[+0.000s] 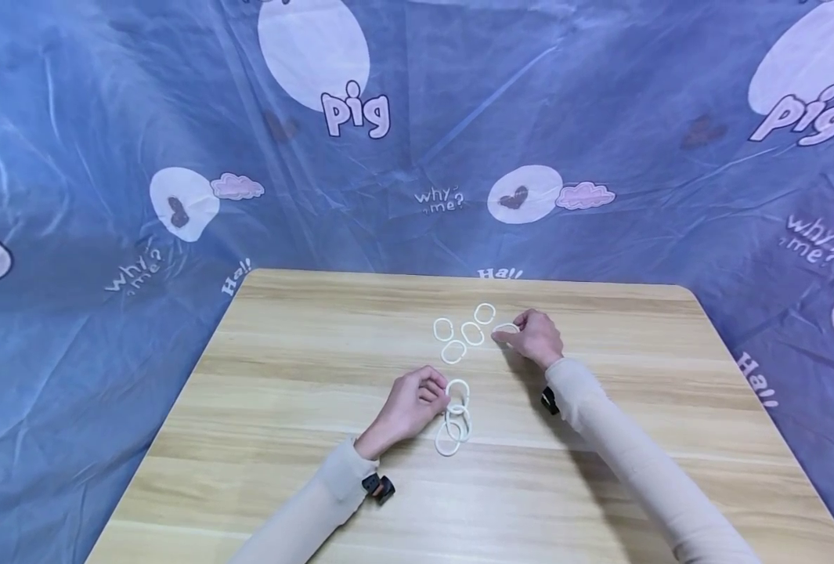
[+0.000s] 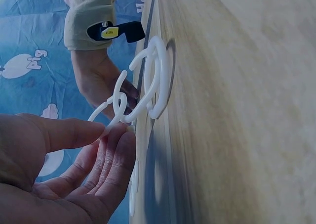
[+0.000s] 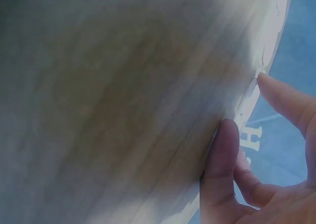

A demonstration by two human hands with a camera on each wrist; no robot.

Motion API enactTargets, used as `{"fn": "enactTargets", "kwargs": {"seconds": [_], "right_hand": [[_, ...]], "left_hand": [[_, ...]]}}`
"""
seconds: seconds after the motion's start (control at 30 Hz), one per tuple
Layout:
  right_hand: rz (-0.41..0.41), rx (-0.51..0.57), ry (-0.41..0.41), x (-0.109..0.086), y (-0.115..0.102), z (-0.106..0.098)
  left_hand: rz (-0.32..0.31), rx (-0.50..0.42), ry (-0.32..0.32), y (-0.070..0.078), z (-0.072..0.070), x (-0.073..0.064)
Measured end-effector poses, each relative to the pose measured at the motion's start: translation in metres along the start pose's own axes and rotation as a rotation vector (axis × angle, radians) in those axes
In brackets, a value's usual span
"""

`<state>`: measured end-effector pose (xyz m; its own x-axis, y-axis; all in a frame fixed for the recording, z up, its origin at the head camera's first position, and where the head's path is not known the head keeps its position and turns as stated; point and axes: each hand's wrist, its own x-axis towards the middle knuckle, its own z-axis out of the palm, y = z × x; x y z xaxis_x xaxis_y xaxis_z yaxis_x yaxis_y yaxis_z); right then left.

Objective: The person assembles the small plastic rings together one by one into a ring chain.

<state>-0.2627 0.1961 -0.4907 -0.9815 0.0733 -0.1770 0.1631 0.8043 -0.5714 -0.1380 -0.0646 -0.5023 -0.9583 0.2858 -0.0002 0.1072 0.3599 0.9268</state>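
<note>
My left hand (image 1: 415, 399) pinches the upper ring of a short chain of white plastic split rings (image 1: 448, 454) between thumb and fingertips. In the left wrist view, the linked rings (image 2: 161, 80) stand beyond the fingertips, and gaps show in some of them. Farther forward and to the right, my right hand (image 1: 536, 338) holds a single white split ring (image 1: 506, 324) low at the tabletop, thumb on one side and fingers on the other. Only slivers of white show by the thumb (image 3: 276, 93) in the right wrist view, so most of that ring is hidden there.
Several loose white rings (image 1: 443, 319) lie in a loose cluster left of my right hand, beyond the chain. The wooden table (image 1: 283, 352) ends at a blue printed cloth (image 1: 417, 157) hanging behind and at both sides. Each wrist carries a small black device (image 1: 379, 488).
</note>
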Motion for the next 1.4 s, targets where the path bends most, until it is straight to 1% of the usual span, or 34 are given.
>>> {"fn": "enactTargets", "kwargs": {"seconds": [0.1, 0.2, 0.43, 0.57, 0.7, 1.03, 1.2, 1.4], "right_hand": [[0.006, -0.02, 0.009, -0.003, 0.0, 0.001], [-0.002, -0.014, 0.008, -0.006, -0.001, 0.0], [-0.066, 0.032, 0.026, -0.016, 0.004, 0.0], [-0.091, 0.039, 0.019, -0.021, 0.006, -0.001], [-0.114, 0.034, 0.005, -0.027, 0.008, -0.005], [-0.107, 0.052, -0.087, -0.037, 0.012, -0.012], [-0.108, 0.069, -0.102, -0.045, 0.014, -0.012], [-0.129, 0.097, -0.11, -0.055, 0.017, -0.011]], "left_hand": [[0.0, -0.005, 0.003, 0.0, 0.002, -0.002], [0.001, -0.014, 0.008, 0.0, 0.004, -0.003], [0.005, -0.017, 0.003, 0.0, 0.01, -0.006], [0.001, -0.008, 0.005, 0.002, 0.011, -0.007], [0.004, -0.006, 0.004, 0.002, 0.013, -0.008], [-0.008, 0.0, 0.006, 0.004, 0.013, -0.01], [-0.015, -0.004, 0.01, 0.005, 0.014, -0.012], [-0.024, 0.001, 0.012, 0.006, 0.014, -0.014]]}}
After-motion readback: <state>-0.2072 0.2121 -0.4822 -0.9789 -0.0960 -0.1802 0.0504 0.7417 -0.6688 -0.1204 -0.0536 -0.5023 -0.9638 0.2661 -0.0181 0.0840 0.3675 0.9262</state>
